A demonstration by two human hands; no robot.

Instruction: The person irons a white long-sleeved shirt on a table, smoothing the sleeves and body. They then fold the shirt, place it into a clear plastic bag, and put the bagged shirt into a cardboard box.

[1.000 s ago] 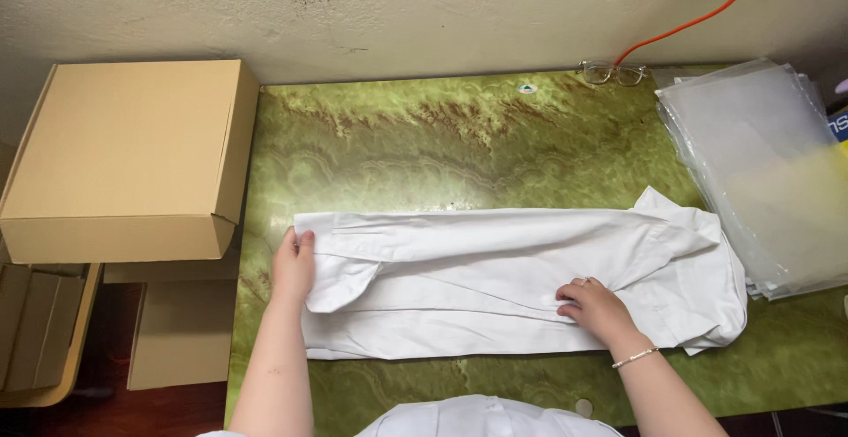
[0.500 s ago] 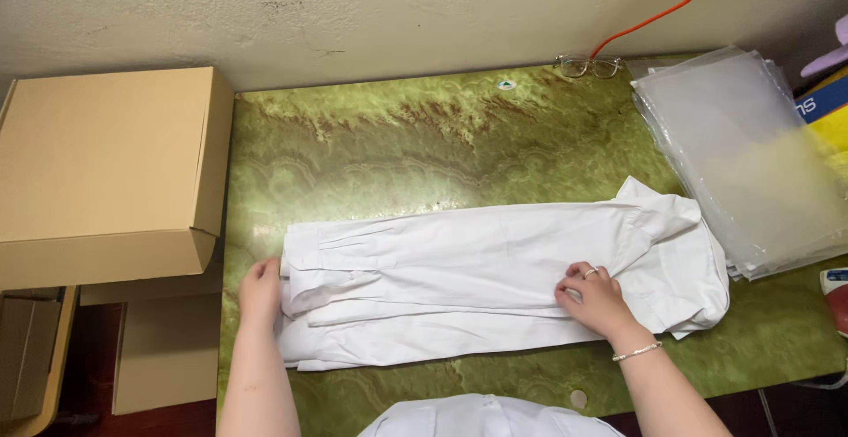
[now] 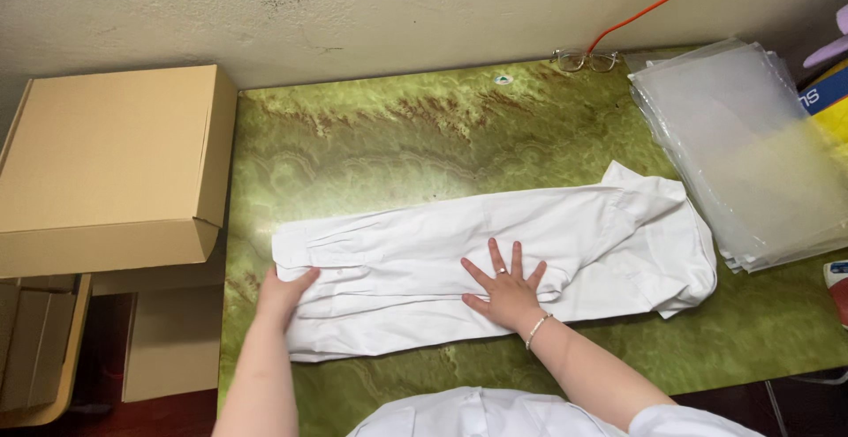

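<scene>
White shirt (image 3: 495, 260) long axis left-right, collar rightward; right hand (image 3: 505, 285) flat, fingers spread; left hand (image 3: 281, 294) grip unclear.

Bare table (image 3: 397, 146) behind; box (image 3: 106, 168) blocks left.
</scene>
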